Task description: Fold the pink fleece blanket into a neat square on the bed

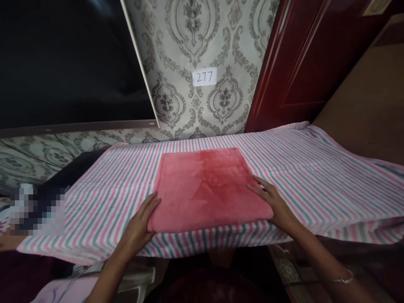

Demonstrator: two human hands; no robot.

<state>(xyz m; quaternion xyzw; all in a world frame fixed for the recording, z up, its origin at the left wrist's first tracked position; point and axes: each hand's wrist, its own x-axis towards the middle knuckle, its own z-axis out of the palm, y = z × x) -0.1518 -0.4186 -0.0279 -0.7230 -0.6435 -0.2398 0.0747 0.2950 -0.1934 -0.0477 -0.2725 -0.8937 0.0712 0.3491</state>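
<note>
A pink plush cloth (202, 189), folded into a thick, flat rectangle, lies on the striped sheet (126, 185) near its front edge. Its pile looks darker red in the middle and toward the upper right. At the cloth's left edge rests my left hand (140, 223), fingers stretched forward against the side and thumb by the front corner. My right hand (273, 202) is at the right edge, with fingers extended over the border and its heel near the front right corner. Both hands touch the cloth without wrapping round it.
A large dark screen (72, 63) stands at the back left, before patterned wallpaper. A paper label (204, 77) reading 277 is on the wall. A dark red wooden panel (293, 63) rises at the back right. A pale chair (139, 280) shows below, left of centre.
</note>
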